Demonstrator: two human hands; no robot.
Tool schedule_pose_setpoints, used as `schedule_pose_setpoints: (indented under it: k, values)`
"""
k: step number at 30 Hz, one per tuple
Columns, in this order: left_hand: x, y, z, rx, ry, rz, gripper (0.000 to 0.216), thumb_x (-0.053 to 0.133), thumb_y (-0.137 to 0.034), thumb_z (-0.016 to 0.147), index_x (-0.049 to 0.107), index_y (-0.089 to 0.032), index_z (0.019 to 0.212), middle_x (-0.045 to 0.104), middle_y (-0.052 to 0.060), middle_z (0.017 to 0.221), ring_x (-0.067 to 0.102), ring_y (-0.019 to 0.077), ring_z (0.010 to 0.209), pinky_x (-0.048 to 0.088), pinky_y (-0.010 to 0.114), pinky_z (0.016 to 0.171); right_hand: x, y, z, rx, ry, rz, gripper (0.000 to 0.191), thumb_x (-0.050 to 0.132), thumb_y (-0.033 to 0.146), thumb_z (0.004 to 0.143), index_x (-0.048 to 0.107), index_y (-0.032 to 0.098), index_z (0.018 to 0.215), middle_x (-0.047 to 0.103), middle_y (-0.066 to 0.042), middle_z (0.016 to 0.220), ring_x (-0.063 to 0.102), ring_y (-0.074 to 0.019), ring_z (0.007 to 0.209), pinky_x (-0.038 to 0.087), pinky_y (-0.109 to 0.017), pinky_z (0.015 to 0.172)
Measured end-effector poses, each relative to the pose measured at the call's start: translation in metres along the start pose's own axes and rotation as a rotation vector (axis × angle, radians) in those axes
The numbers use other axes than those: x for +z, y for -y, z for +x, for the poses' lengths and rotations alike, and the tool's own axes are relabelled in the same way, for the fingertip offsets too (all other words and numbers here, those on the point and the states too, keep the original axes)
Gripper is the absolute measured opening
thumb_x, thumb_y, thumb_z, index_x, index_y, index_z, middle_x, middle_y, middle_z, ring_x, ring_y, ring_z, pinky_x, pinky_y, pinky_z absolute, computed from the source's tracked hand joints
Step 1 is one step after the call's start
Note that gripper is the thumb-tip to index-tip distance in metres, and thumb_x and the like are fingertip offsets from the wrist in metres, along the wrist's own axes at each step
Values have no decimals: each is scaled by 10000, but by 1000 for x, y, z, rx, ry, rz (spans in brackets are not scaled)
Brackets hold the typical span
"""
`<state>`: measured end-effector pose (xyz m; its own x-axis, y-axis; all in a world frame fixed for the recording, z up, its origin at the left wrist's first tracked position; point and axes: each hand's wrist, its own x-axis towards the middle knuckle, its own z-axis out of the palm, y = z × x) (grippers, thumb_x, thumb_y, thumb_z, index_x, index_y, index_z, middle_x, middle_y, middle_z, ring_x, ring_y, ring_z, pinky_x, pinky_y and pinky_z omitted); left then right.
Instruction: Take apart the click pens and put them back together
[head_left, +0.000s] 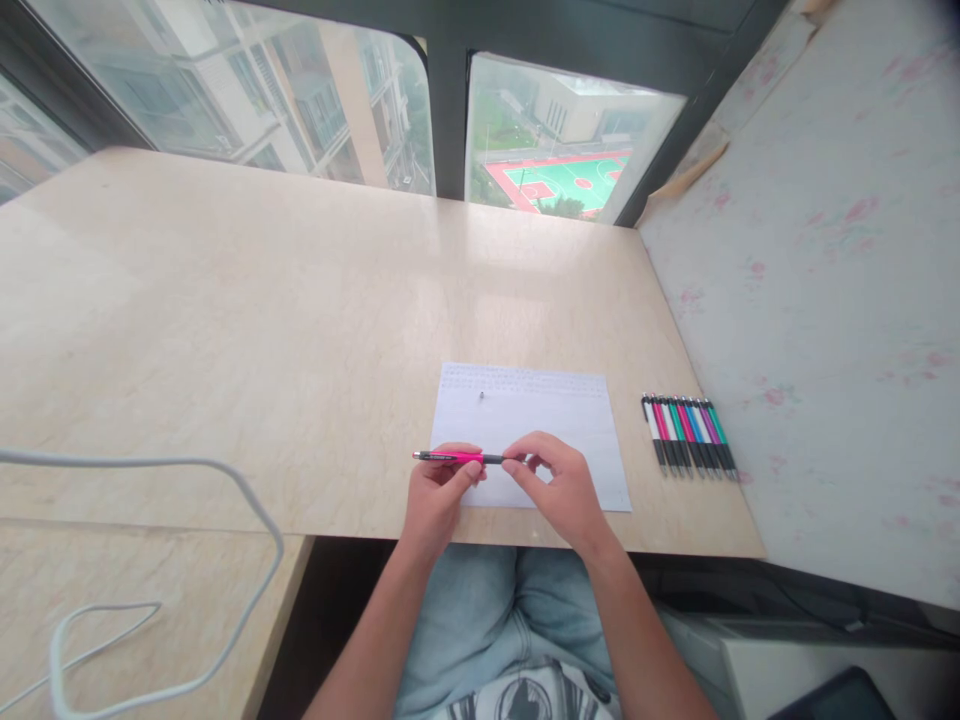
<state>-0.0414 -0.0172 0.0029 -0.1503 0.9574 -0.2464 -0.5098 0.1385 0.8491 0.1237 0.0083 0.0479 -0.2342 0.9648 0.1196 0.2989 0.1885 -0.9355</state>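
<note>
A pink pen with a black grip lies level between my hands, over a sheet of paper. My left hand is closed around its pink barrel. With thumb and forefinger, my right hand pinches the black front end; the tip itself is hidden by the fingers. On the paper, beyond my left hand, sits a tiny dark metallic piece, too small to make out. Rows of handwriting run along the paper's far edge.
Several coloured pens lie side by side at the right, near the flowered wall. A pale cable loops over the left side of the desk. Windows stand behind the desk. Below at right is a white box-like surface with a dark device.
</note>
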Motion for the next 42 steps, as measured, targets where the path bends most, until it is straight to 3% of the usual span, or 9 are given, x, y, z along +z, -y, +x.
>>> schedule_pose_setpoints:
  k: [4,10,15,20,25,32,37,42]
  values:
    - [1,-2,2,-8,-14,-81,172,817,-260,713,738,-167,834,676,13,684,603,115,629,477,235,640,1,1,-1,-53,-37,29,85,624,187,861,680,224,912,655,-47,924,621,-169,821,527,-283,656]
    - [3,-4,1,-11,-13,-82,171,812,-249,719,727,-155,834,658,14,692,610,121,638,492,245,650,-1,1,-2,1,-7,-10,163,601,213,872,652,228,1026,655,-61,970,632,-185,874,542,-290,664]
    - [2,-3,1,-2,-53,-117,183,812,-249,717,723,-154,846,656,18,717,591,110,626,480,240,623,-26,0,-6,-9,100,-130,132,597,188,876,665,224,984,674,-45,922,628,-175,813,522,-303,674]
    - [0,-2,3,-8,-37,-158,159,789,-239,750,718,-159,867,653,20,722,586,105,650,460,224,617,-44,-14,-9,72,68,-304,123,583,183,868,677,216,941,677,-49,896,629,-190,813,494,-303,637]
    - [0,-3,3,-10,-28,-154,162,783,-243,757,711,-158,874,647,19,713,582,109,656,457,230,622,-9,-33,14,89,-88,-491,124,580,205,860,679,196,934,673,-49,843,612,-196,764,477,-347,747]
    - [1,-4,2,-27,-27,-136,185,790,-266,744,707,-157,867,652,22,694,584,118,644,460,249,635,38,-37,61,135,-190,-660,156,561,240,882,684,206,973,658,-73,848,584,-234,834,434,-332,709]
    - [2,-5,1,-40,-32,-145,189,792,-267,741,707,-160,871,659,23,700,586,119,641,458,249,632,37,-35,62,124,-183,-554,192,539,299,908,691,202,974,674,-74,849,584,-223,803,446,-343,747]
    - [2,-5,1,-33,-11,-134,165,781,-260,758,708,-161,869,658,18,704,589,114,649,462,239,645,13,-28,35,189,-98,-151,342,452,419,970,691,193,877,696,-49,812,613,-187,736,474,-300,673]
